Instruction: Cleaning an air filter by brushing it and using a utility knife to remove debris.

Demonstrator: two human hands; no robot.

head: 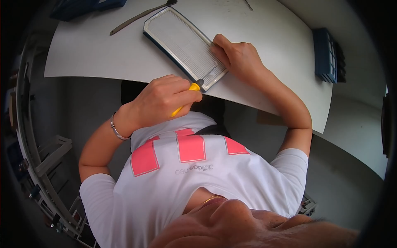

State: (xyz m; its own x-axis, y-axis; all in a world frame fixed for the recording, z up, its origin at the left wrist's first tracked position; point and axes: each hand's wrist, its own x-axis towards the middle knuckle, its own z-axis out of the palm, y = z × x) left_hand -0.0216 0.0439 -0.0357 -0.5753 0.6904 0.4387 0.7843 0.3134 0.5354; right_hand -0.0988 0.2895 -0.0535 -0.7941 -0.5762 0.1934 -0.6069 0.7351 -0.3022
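Note:
A long ribbed panel with a pale rim and dark blue sides lies slantwise on the white table, its near corner at the table's front edge. My left hand is closed round a yellow-handled tool with a dark collar. The tool points up and right over the near end of the panel, where a thin shaft or blade shows faintly; whether it touches cannot be told. My right hand grips the panel's right long edge between thumb and fingers, and its fingertips are partly hidden.
A slim brush with a grey-brown handle lies behind the panel to the left. Dark blue bins stand at the table's right edge, and a dark blue container is at the far left. A small thin metal piece lies at the back.

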